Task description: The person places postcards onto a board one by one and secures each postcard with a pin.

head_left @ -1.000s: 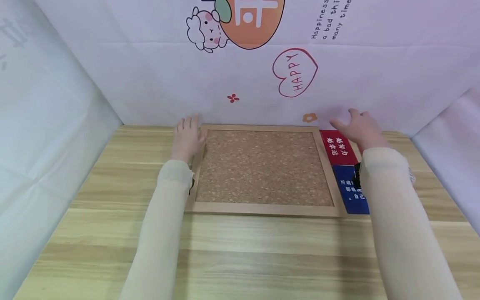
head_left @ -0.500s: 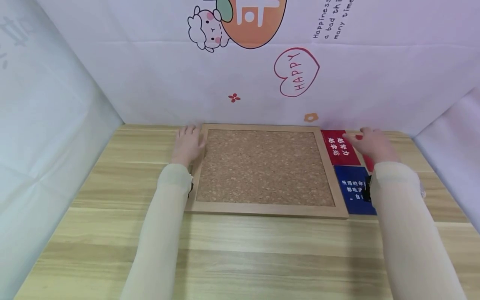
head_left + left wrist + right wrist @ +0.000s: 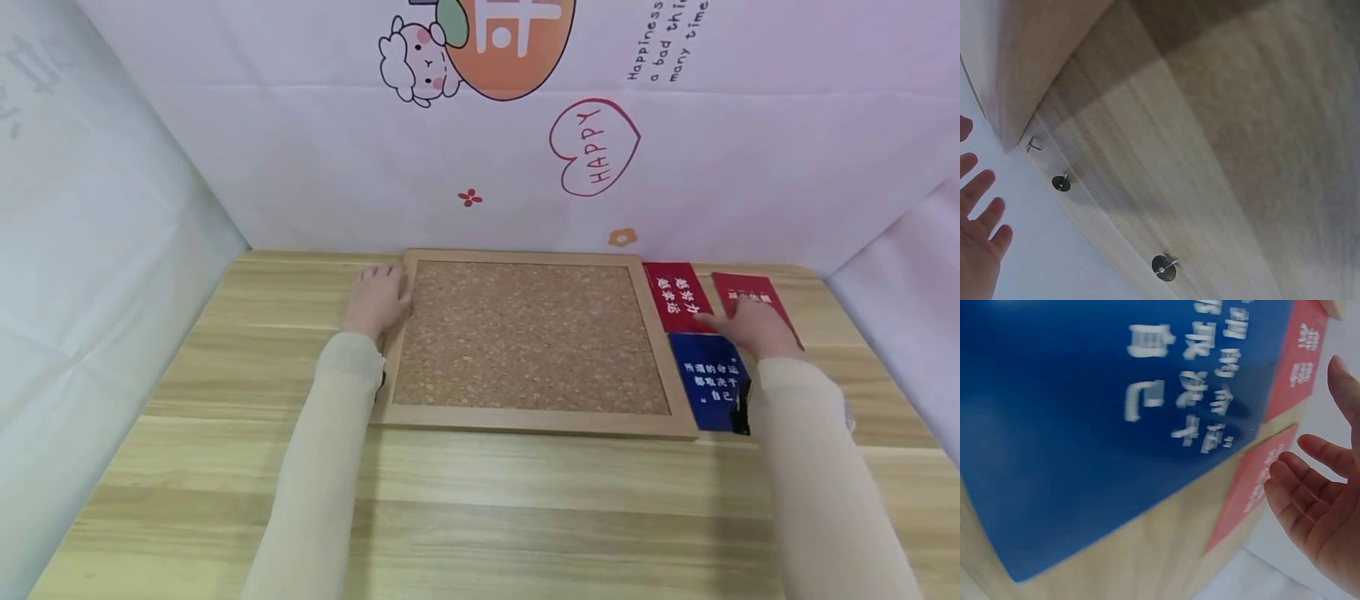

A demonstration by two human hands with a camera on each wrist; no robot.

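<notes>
White printed cloth (image 3: 337,158) backs the far edge of the table (image 3: 525,508), where the corkboard (image 3: 532,333) lies centrally. Left hand (image 3: 375,297): fingers relaxed, unloaded, beside the corkboard's left edge, thumbtacks (image 3: 1061,182) nearby. Right hand (image 3: 757,325): unloaded, over the outer red card (image 3: 742,283) toward the far right corner.

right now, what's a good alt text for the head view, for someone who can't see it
A framed corkboard lies on a wooden table, a person's left hand beside it and right hand near two red cards and one blue card.
</notes>
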